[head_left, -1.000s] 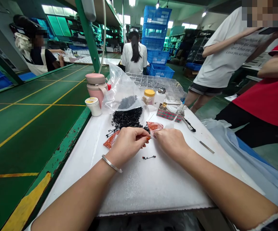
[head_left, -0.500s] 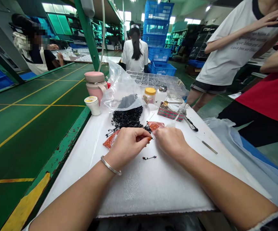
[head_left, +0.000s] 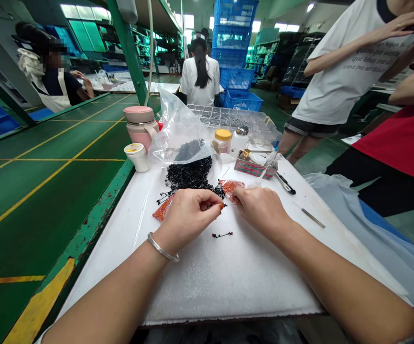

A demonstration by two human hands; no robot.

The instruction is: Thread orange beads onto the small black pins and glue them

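Observation:
My left hand (head_left: 187,215), with a silver bangle on the wrist, pinches a thin black pin tipped with a small orange piece between thumb and fingers. My right hand (head_left: 260,209) rests on the white foam mat (head_left: 228,272) right next to it, fingers curled toward the small bag of orange pieces (head_left: 233,187); whether it holds anything is hidden. One finished black pin (head_left: 222,234) lies on the mat just in front of both hands. A pile of black pins (head_left: 191,177) spills from a clear plastic bag (head_left: 181,131) behind them.
A second patch of orange pieces (head_left: 161,210) lies left of my left hand. A pink flask (head_left: 141,125), small white jar (head_left: 137,156), yellow-lidded jar (head_left: 223,140), patterned box (head_left: 255,167), black pen (head_left: 285,184) and clear compartment tray (head_left: 234,118) stand behind. Two people stand at right; green conveyor at left.
Both hands stay together over the mat; my left hand's fingers shifted slightly on the pin. The view tilted a little, and the person in the white shirt raised a hand.

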